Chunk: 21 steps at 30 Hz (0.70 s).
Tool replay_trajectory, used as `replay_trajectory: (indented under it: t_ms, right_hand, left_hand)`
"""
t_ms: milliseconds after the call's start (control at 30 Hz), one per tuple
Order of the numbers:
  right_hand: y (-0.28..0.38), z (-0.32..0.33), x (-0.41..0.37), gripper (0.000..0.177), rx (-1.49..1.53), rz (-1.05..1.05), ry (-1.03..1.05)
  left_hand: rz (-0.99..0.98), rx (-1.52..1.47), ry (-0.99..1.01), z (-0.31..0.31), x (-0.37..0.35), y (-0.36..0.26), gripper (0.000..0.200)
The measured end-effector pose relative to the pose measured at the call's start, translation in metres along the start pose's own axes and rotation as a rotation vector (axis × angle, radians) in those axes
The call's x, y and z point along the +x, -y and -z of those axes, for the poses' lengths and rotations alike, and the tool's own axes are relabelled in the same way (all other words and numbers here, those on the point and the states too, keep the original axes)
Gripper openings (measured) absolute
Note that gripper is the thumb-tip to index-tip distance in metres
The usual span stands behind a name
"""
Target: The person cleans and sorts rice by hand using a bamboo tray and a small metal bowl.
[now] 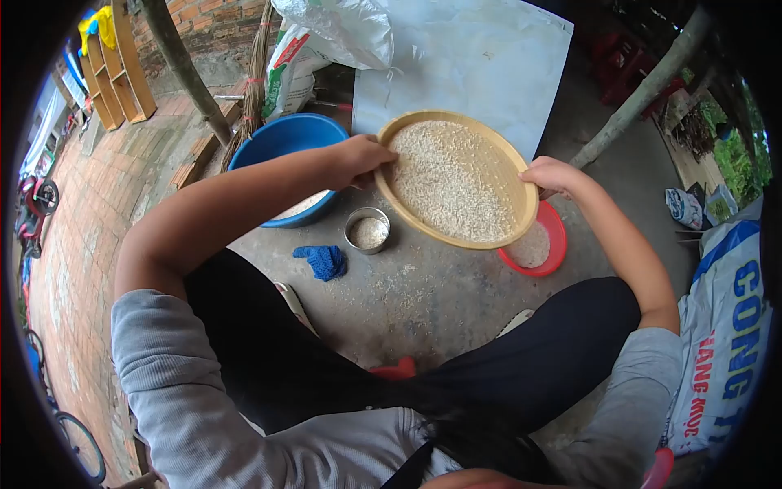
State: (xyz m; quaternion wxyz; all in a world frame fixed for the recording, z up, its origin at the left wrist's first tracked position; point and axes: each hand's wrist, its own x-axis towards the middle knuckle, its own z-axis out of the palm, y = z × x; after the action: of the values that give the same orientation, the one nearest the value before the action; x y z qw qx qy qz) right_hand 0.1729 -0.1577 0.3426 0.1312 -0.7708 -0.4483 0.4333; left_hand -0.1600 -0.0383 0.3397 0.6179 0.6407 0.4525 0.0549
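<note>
Far left: red motorbike (34,208), bicycle (79,444) lower, reddish paving (90,269). Upper left: wooden rack (136,61), yellow cloth (104,27) over its top; slanting pole (181,69) before brick wall (220,24); bundle of dry stalks (255,85) alongside. Upper right: second pole (648,88), red stools (623,69) just behind, greenery (735,159) beyond. Right edge: large lettered sack (717,326).

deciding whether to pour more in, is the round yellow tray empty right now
No, the round yellow tray holds pale grains spread over much of its surface.
</note>
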Motion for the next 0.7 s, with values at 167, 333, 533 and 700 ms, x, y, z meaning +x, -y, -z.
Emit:
replay_trajectory:
  t_ms: [167,333,533,700]
  right_hand:
    - [0.025,-0.015,-0.035,0.024,0.367,0.285,0.362]
    - [0.008,-0.013,-0.016,0.026,0.178,0.077,0.133]
    - [0.029,-0.008,-0.026,0.027,0.226,0.186,0.213]
    - [0.007,-0.005,-0.014,0.027,0.19,0.097,-0.051]
  left_hand:
    - [-0.005,0.209,-0.084,0.054,0.009,0.014,0.023]
    - [0.033,-0.04,0.077,0.017,-0.009,0.011,0.02]
    - [-0.073,0.354,-0.093,0.057,-0.006,0.006,0.028]
    - [-0.057,0.323,0.001,0.016,-0.012,-0.01,0.025]
